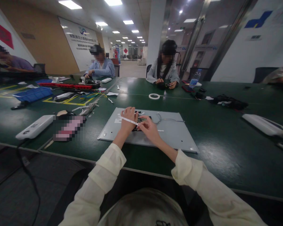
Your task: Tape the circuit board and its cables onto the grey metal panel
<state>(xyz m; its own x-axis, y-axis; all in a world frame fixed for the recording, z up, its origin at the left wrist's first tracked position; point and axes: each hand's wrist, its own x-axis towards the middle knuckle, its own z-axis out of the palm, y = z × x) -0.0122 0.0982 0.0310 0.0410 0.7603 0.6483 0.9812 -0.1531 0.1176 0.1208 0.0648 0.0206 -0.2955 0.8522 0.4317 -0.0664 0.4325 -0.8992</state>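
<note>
My right hand (149, 128) pinches one end of a narrow white strip (129, 120), possibly tape. The strip runs across the back of my left hand (128, 119). My left hand is over a black part (143, 119) on a flat grey panel (169, 135); its fingers bend away and their tips are hidden, so I cannot tell whether they grip anything. Both hands partly cover the black part. A grey cable (167, 120) leads from that area toward the panel's right edge. Another short white strip (160, 130) lies on the panel just right of my right hand.
Beyond the panel lies a white tape roll (154, 96). To the left are a white power-strip-like unit (35, 126), a pink blurred item (69, 128), loose wires (88, 108) and a blue tray (33, 94). Another white device (265, 125) is at right. Several people sit around the table.
</note>
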